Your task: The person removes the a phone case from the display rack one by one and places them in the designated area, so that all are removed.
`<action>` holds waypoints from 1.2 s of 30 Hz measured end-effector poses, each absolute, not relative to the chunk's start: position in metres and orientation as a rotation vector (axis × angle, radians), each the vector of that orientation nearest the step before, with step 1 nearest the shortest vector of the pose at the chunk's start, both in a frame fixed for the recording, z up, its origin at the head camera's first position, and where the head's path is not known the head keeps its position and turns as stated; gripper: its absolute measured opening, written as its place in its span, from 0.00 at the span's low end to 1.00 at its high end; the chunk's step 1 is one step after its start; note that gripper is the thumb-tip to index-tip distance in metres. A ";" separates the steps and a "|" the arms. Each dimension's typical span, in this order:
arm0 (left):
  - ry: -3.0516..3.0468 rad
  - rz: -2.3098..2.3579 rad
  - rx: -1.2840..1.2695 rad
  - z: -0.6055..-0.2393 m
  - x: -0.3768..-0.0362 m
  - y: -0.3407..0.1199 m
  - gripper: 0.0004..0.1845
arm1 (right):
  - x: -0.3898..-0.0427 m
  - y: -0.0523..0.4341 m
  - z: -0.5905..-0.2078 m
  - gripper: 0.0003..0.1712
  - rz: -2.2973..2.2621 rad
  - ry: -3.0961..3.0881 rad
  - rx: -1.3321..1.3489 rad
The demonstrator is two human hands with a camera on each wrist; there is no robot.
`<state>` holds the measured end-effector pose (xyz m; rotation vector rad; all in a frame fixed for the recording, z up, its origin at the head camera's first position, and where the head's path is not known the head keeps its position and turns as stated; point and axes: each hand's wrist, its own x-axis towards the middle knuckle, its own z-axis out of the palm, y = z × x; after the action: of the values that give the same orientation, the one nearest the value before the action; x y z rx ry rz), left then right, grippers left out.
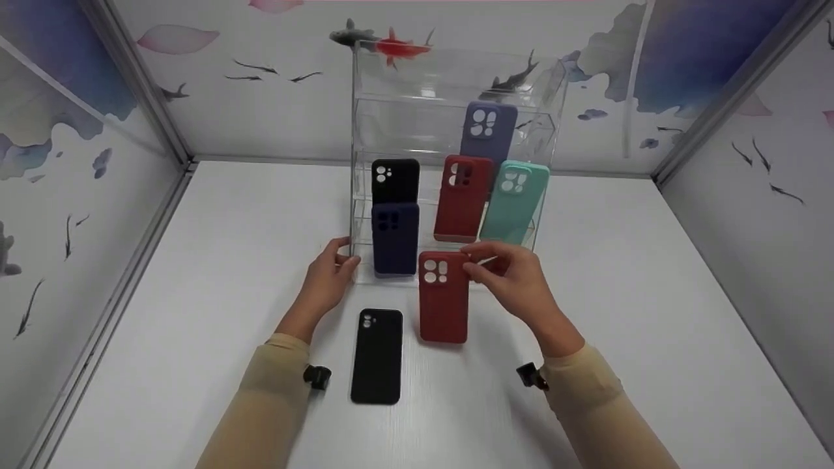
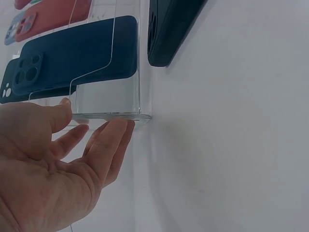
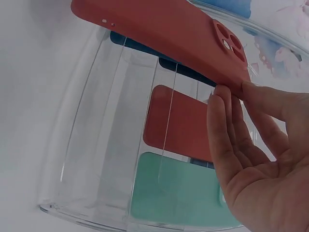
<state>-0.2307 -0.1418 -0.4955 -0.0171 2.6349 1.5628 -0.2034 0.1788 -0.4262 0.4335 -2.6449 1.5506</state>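
Right hand [image 1: 515, 277] has the red phone case [image 1: 444, 298] pinched at its top corner, thumb and fingertips [image 3: 227, 96] clamped on the edge beside the camera cutouts, and the case is lifted clear of the white table [image 1: 651, 293], just in front of the clear acrylic display rack [image 1: 449, 85]. It's a matte, deep red shell with rounded corners and a cluster of round and oblong lens holes at the upper end, its back facing us. Left hand [image 1: 329, 277] rests against the rack's front left corner, fingers [image 2: 113, 140] relaxed and straight on the acrylic, gripping nothing. Inside the rack stand a navy case [image 1: 395, 238] at the front left, a black one [image 1: 395, 180] behind it, another red case [image 1: 462, 198] and a mint case [image 1: 515, 202] to the right, and a lilac one [image 1: 487, 130] above. In front of the rack, a black case [image 1: 377, 355] lies flat on the table.
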 end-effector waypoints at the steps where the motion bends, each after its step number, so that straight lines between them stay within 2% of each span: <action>1: 2.632 1.562 -0.019 -0.496 -0.231 -0.142 0.28 | -0.203 0.179 -0.428 0.13 1.570 -2.662 0.430; 15: 2.655 1.577 0.000 -0.497 -0.232 -0.143 0.27 | -0.204 0.175 -0.453 0.15 1.542 -2.880 0.332; 36: 2.682 1.566 0.024 -0.497 -0.231 -0.142 0.27 | -0.203 0.170 -0.488 0.12 1.552 -3.043 0.404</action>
<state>-0.2313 -0.1423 -0.4970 0.0240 2.6823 1.5660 -0.2029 0.1702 -0.4883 0.4036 -3.0430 1.5525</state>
